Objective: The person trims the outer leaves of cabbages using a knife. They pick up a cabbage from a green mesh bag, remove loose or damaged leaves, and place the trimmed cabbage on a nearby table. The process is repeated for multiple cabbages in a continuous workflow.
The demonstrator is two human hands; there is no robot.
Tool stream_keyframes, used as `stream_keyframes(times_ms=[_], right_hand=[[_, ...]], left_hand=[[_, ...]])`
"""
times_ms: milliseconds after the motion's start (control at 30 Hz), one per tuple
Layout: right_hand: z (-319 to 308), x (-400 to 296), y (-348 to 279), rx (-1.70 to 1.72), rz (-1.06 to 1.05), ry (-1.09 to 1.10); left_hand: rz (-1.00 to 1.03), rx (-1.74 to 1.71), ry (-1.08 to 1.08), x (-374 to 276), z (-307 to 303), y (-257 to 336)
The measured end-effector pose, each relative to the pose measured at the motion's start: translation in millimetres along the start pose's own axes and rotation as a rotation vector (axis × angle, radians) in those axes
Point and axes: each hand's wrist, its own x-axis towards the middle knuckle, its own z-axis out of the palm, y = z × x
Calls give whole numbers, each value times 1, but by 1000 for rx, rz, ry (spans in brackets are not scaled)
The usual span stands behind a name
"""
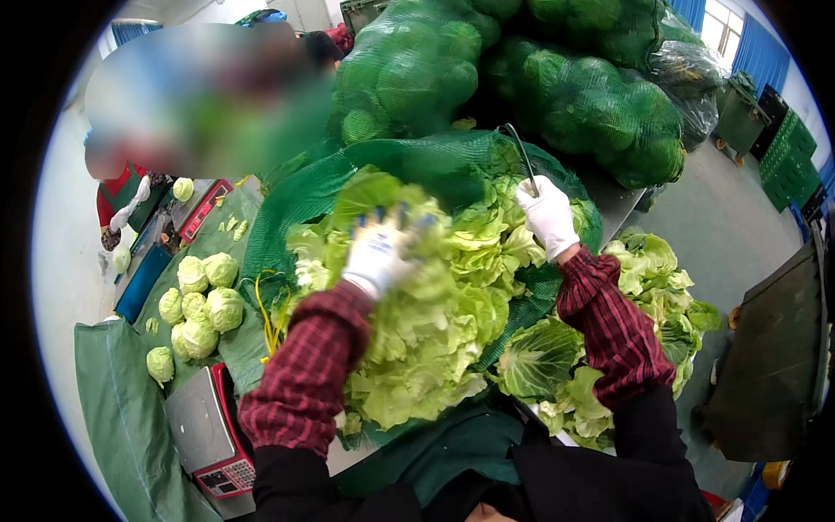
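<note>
A heap of loose cabbage leaves (424,339) lies before me, partly in an opened green mesh sack (280,215). My left hand (378,254), in a white glove with blue fingertips, rests on the leaves, its fingers spread; hand and nearby leaves are blurred by motion. In a plain white glove, my right hand (548,215) is closed around a thin curved metal tool (520,147) pointing up and away at the sack's far right side. Its lower end is hidden in the fist, so its exact kind cannot be told.
Full mesh sacks of cabbages (404,78) are piled beyond. At left, trimmed cabbages (202,313) sit on a green sheet (117,404) beside a digital scale (205,417). More leaves (652,274) and a wheeled bin (770,359) are at right. A person (121,196) stands far left.
</note>
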Motion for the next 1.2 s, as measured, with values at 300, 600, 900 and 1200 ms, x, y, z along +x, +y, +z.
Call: stream_keyframes(times_ms=[300,600,900,1200], right_hand=[[46,74,-45,291,411,-619],[48,193,-62,775,160,-431],[-81,47,-8,446,277,-489],[-102,-24,78,454,397,-145]], left_hand=[[-175,89,2,65,33,-34],[786,2,310,102,-1,57],[-230,46,-25,181,48,-94],[471,-253,269,131,-36,119]])
